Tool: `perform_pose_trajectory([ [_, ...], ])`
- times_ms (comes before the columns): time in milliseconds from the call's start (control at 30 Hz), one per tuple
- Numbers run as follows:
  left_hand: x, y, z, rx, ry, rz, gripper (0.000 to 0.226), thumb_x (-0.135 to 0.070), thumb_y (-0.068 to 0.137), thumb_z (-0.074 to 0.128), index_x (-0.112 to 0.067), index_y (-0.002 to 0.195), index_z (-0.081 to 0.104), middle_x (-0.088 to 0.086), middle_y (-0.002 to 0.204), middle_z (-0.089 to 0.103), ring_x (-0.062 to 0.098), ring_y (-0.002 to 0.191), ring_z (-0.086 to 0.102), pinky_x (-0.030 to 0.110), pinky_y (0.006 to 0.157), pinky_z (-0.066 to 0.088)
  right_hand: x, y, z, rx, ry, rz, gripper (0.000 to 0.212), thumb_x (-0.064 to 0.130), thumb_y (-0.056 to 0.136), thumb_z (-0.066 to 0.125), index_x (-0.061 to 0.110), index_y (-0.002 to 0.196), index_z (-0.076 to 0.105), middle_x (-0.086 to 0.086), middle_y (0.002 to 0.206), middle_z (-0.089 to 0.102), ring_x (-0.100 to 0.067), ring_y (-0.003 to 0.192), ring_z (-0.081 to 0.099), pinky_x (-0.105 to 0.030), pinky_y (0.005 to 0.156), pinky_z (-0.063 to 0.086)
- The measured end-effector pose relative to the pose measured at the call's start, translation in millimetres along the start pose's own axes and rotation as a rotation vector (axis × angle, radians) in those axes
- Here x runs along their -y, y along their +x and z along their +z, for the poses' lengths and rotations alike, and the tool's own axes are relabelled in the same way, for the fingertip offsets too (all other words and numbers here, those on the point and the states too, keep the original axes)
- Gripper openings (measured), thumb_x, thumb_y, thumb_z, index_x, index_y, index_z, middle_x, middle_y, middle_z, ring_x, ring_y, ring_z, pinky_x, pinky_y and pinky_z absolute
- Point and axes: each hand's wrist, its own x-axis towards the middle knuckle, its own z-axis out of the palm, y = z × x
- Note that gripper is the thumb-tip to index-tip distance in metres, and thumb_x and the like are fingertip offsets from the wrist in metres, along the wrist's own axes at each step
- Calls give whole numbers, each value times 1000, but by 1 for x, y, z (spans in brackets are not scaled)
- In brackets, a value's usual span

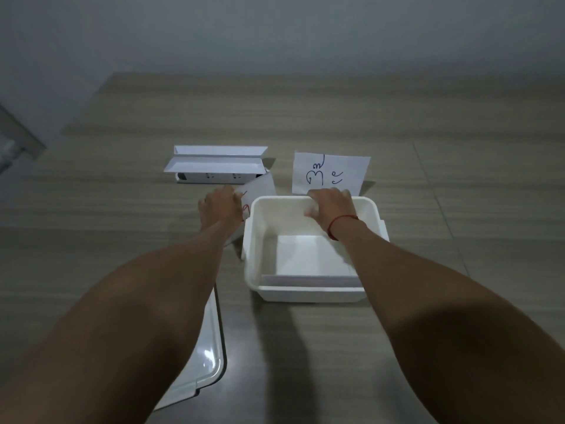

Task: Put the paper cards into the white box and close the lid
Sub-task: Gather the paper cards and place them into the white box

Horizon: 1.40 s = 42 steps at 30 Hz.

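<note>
The white box (308, 293) sits lidless in the middle of the wooden table, with paper cards (312, 258) lying flat on its bottom. My right hand (331, 205) rests over the box's far rim and pinches a card with blue handwriting (328, 172) that stands upright just behind the box. My left hand (220, 205) is left of the box, fingers closed on a card with red marks (261, 188). The white lid (208, 356) lies flat at the near left, partly hidden under my left forearm.
A white folded-paper stand (215, 162) sits on a white power strip (211, 178) at the far left of the cards. The wooden table (458, 209) stretches right of the box; a grey wall runs behind it.
</note>
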Motion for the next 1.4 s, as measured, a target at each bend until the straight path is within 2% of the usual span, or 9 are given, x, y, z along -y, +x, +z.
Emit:
perform_pose_trajectory([
  [133, 2, -3, -2, -35, 21, -24, 30, -25, 100, 38, -6, 104, 61, 16, 109, 66, 33, 106, 59, 40, 91, 40, 3, -4, 2, -6, 37, 42, 44, 37, 92, 53, 23, 134, 49, -8, 133, 55, -28, 123, 49, -39, 102, 32],
  [267, 0, -6, -26, -123, 61, 56, 23, -24, 99, 42, -6, 106, 56, 16, 110, 64, 33, 105, 58, 40, 91, 40, -10, -24, -7, 15, 68, 158, 68, 40, 90, 57, 21, 148, 28, -9, 157, 27, -28, 144, 27, -45, 116, 20],
  [400, -10, -7, -70, -292, 79, 67, 36, -27, 100, 30, -4, 102, 58, 19, 106, 65, 37, 103, 57, 45, 94, 36, -29, -49, -29, 44, 165, 321, 72, 32, 91, 59, 18, 151, 20, -11, 161, 11, -29, 149, 13, -48, 118, 17],
  [600, -41, -32, -110, -410, -49, 206, 36, -34, 100, 28, -10, 91, 52, 15, 98, 62, 31, 93, 54, 40, 86, 32, -42, -88, -38, 244, 372, 469, 68, 7, 90, 51, 3, 150, 18, -21, 151, 31, -37, 137, 38, -43, 111, 36],
  [667, -55, -46, -110, -411, -72, 286, 34, -37, 100, 28, -12, 89, 50, 12, 95, 61, 27, 87, 50, 36, 83, 29, -44, -99, -35, 235, 395, 496, 60, 5, 88, 51, -1, 144, 29, -22, 145, 41, -37, 132, 45, -42, 107, 41],
  [933, -75, -108, -58, -137, -59, 539, 38, -40, 102, 26, -14, 101, 54, 0, 93, 53, 25, 95, 51, 36, 90, 32, -46, -114, -32, 162, 421, 537, 52, 6, 89, 53, 1, 139, 40, -20, 142, 45, -36, 130, 49, -39, 103, 43],
  [1033, -64, -129, -32, 4, -7, 594, 33, -35, 102, 26, -15, 99, 52, 5, 97, 60, 27, 95, 51, 38, 89, 33, -45, -116, -31, 134, 423, 556, 48, 4, 90, 50, 0, 138, 43, -20, 142, 47, -36, 129, 50, -39, 103, 44],
  [1233, -50, -149, -20, 273, 17, 494, 45, -38, 102, 22, -11, 104, 59, 15, 112, 65, 35, 108, 55, 45, 93, 37, -41, -117, -27, 105, 410, 564, 41, 2, 93, 46, -1, 134, 47, -20, 140, 49, -36, 129, 51, -38, 103, 43],
  [1400, -34, -133, -34, -4, -58, 254, 36, -34, 99, 37, -15, 122, 57, 12, 122, 60, 31, 115, 52, 41, 98, 38, -33, -114, -27, 105, 412, 543, 39, 1, 93, 44, -2, 131, 51, -21, 137, 53, -36, 125, 54, -38, 100, 46],
])
